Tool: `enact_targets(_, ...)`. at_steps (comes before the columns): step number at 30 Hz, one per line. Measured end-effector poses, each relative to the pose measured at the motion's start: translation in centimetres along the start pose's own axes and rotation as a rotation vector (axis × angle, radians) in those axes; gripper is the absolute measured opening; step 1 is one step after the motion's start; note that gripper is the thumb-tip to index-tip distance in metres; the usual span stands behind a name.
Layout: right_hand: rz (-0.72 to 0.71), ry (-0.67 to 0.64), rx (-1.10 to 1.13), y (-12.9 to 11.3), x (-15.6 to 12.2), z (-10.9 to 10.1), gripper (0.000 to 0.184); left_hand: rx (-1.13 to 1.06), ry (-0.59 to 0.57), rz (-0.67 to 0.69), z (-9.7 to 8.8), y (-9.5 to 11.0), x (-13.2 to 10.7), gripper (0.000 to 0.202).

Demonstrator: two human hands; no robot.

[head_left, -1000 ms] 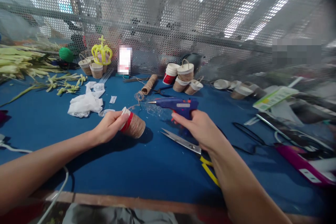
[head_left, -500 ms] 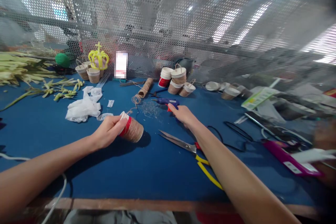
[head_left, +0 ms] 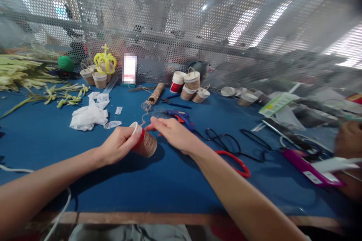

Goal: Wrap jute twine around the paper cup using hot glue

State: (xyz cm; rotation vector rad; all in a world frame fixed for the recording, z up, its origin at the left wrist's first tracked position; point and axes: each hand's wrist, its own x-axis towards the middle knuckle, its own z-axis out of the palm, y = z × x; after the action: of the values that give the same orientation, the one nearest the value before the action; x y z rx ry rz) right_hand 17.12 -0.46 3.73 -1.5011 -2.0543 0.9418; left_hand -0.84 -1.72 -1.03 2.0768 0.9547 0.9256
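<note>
Left hand [head_left: 117, 145] grips a small white-rimmed, red-banded, twine-wrapped cup [head_left: 149, 145], tilted over the blue tabletop [head_left: 135, 192]; right hand [head_left: 177, 134] curls its fingers alongside (cannot tell whether pinching brown twine [head_left: 146, 106]). Steady tension should help.

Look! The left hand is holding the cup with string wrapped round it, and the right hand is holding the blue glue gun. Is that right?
Not quite: the right hand isn't holding the blue glue gun. The head view shows it lying on the table just beyond that hand. The left hand is holding the string-wrapped cup.
</note>
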Motion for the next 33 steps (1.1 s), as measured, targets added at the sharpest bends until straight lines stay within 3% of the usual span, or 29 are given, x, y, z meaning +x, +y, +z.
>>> enact_targets(3,-0.052,-0.069,0.296,-0.9,-0.2,1.9,0.041,0.082,-0.015,0.108,0.0,0.3,-0.2,0.034)
enact_targets(6,-0.018,0.033,0.542,-1.0,0.2,2.8,0.022,0.132,-0.060,0.160,0.0,0.6,-0.3,0.032)
enact_targets(10,-0.005,0.213,0.720,-0.7,0.2,2.7,0.012,-0.034,-0.120,-0.023,0.1,0.7,-0.1,0.035)
enact_targets(14,-0.099,0.336,0.684,-0.4,-0.6,2.3,0.014,-0.350,-0.099,-0.357,0.1,0.8,0.4,0.039)
enact_targets(18,-0.171,0.391,0.550,-0.1,-1.1,2.0,0.014,-0.474,-0.093,-0.494,0.1,1.1,0.7,0.040)
enact_targets(27,-0.224,0.447,0.424,-0.1,-1.3,2.0,0.016,-0.525,-0.083,-0.608,0.3,1.0,0.7,0.038)
enact_targets(33,-0.182,0.412,0.369,0.2,-0.9,2.1,0.018,-0.465,-0.119,-0.502,0.3,1.5,0.3,0.040)
